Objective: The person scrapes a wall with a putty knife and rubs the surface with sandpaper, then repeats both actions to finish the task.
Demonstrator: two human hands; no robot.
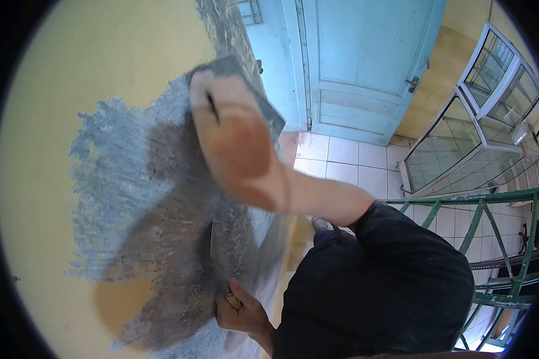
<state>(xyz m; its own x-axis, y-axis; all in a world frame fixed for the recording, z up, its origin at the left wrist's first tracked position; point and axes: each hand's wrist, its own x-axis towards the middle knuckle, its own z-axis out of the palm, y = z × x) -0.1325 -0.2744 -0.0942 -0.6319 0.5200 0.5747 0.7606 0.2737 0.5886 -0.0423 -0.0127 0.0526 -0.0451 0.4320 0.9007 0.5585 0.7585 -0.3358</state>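
Note:
My right hand (230, 125) is closed around a flat rectangular plastering trowel (273, 115) against the wall, a little blurred. Its dark plate sticks out past the fingers. Lower down, my left hand (242, 311) grips the handle of a broad trowel (224, 248) with a thin curved edge, its face grey like the plaster. Rough grey plaster (120, 179) with ragged edges covers part of the yellow wall (42, 149) beside both hands. My arm casts a dark shadow over the plaster.
A light blue door (365, 54) stands beyond the wall's edge, with white floor tiles (344, 158) below. Glazed frames (449, 137) lean at the right. Green metal scaffolding (503, 239) is close by my right side. A shoe (320, 224) shows below.

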